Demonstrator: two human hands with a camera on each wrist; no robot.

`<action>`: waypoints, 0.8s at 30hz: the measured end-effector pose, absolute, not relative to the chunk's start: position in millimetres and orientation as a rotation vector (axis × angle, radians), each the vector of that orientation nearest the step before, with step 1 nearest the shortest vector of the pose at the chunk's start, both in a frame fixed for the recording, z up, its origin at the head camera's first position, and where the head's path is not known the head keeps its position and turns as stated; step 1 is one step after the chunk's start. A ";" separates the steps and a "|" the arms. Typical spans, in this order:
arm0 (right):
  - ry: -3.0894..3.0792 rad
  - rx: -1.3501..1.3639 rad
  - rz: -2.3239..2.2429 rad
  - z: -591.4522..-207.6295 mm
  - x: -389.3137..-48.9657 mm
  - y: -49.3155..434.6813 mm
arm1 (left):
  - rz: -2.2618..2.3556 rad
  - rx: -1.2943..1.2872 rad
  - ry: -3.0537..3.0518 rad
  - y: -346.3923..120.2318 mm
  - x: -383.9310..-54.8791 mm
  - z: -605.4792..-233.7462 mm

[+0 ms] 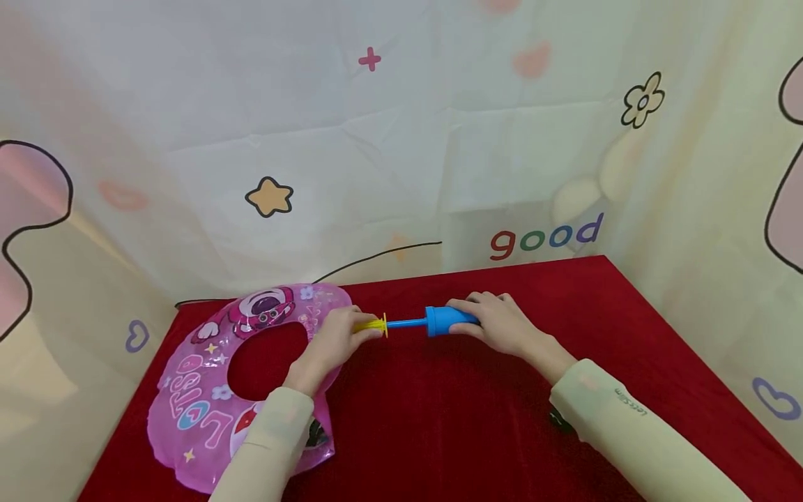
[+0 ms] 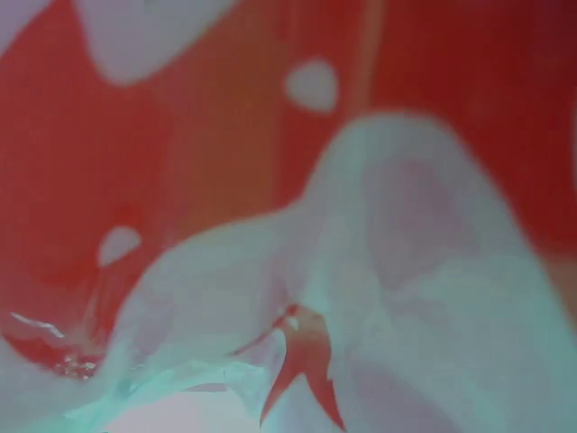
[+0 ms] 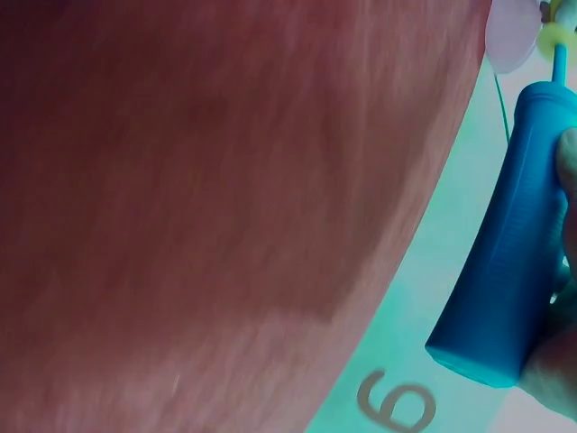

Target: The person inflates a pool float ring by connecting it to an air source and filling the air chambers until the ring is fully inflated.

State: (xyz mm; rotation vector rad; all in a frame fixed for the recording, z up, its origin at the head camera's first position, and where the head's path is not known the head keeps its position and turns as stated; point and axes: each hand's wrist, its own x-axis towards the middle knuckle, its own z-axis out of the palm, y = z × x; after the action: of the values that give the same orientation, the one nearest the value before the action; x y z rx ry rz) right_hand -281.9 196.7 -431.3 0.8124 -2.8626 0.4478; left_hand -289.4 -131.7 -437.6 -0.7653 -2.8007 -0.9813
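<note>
My right hand grips the blue barrel of a hand air pump, which lies sideways above the red cloth. A thin blue rod runs from the barrel to a flanged yellow end piece, pinched between the thumb and fingers of my left hand. That hand overlaps the right side of a pink inflatable swim ring, printed with a cartoon bear and letters. The right wrist view shows the pump barrel with fingers curled on its right side. In the left wrist view, blurred red and white printed film fills the picture.
A red cloth covers the table. Pale printed curtains hang behind and at both sides, with the word "good" near the table's back edge. Part of a small dark object shows beside the right sleeve.
</note>
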 end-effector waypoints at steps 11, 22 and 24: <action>-2.874 0.764 0.476 -433.2 -279.4 212.9 | -1.009 -0.867 -2.837 -134.3 -293.9 -426.6; -2.814 0.811 0.320 -415.4 -279.5 172.5 | -1.080 -0.795 -2.826 -113.1 -290.6 -425.1; -2.806 0.822 0.295 -412.9 -280.5 165.5 | -1.090 -0.780 -2.823 -109.2 -289.6 -423.3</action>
State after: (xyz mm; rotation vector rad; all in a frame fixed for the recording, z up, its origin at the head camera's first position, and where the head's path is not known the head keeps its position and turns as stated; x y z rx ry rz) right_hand -280.5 165.5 -412.9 0.8217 -2.8060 0.2951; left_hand -289.6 -109.2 -423.3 -0.7803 -2.8234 -1.0896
